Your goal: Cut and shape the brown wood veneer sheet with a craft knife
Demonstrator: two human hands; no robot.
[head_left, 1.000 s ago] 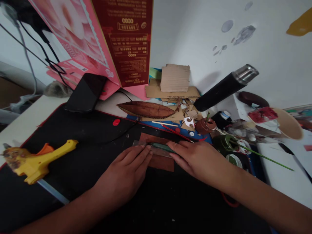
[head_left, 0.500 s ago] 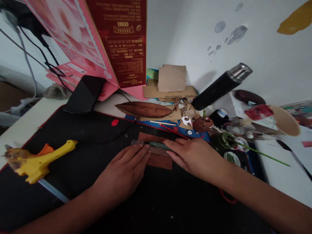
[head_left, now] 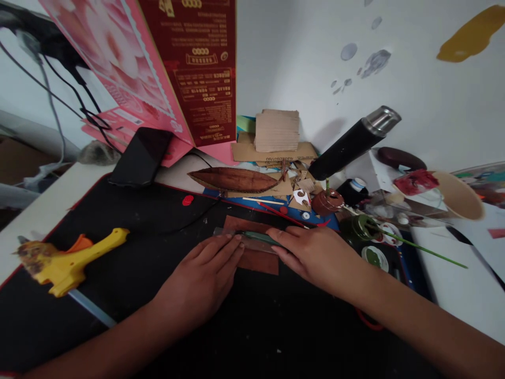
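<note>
A brown painted piece of card (head_left: 258,263) lies on the black mat in front of me. Across it rests a clear ruler (head_left: 257,245), pressed down by the flat, outstretched fingers of my left hand (head_left: 203,276). My right hand (head_left: 317,252) is closed on a green craft knife (head_left: 256,236), held low along the ruler's far edge. The knife's tip is near my left fingertips, and its exact contact with the card is too small to tell. My left fingers cover part of the ruler.
Behind the card sits a brown boat-shaped piece (head_left: 232,180), with cardboard scraps (head_left: 278,131) further back. A yellow glue gun (head_left: 71,263) lies at left, near a phone (head_left: 142,155). Paint jars (head_left: 327,201) and a black flask (head_left: 351,145) stand at right. A tall box (head_left: 205,73) stands behind.
The view has shifted slightly. My right hand and the knife have moved a little to the right along the ruler, while my left hand keeps its place.
</note>
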